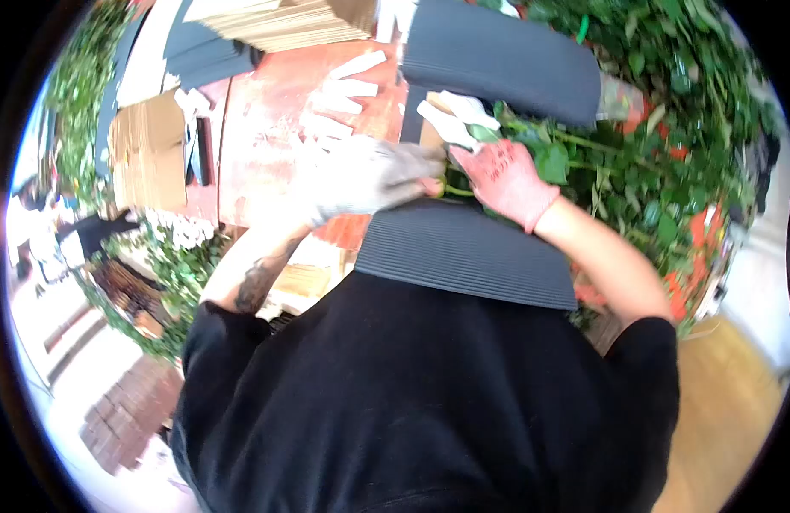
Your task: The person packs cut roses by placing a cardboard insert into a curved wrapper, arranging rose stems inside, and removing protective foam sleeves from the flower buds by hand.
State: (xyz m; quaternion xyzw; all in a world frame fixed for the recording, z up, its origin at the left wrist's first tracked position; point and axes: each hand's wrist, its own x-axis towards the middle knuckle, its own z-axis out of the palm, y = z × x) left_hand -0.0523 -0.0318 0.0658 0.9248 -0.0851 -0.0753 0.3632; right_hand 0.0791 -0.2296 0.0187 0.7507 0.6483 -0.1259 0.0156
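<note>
My left hand [382, 178], in a pale grey-white glove, reaches in from the left with its fingers closed together. A small pink and yellow bit shows at its fingertips, too small to name. My right hand [506, 181] wears a pink glove with dark writing and is closed, its fingertips near those of the left. Between the hands runs a green stem [459, 192]; what each grips is mostly hidden. Just beyond lie white sleeve-like pieces [451, 122] on brown cardboard [432, 137]. A dark ribbed mat [468, 252] lies in front of my body.
Several white strips [348, 88] lie on the red tabletop [275, 111]. A dark ribbed padded block [502, 60] stands behind the hands. Stacked cardboard sheets [147, 150] are at left, more cardboard [292, 21] at the back. Leafy stems [643, 171] fill the right side.
</note>
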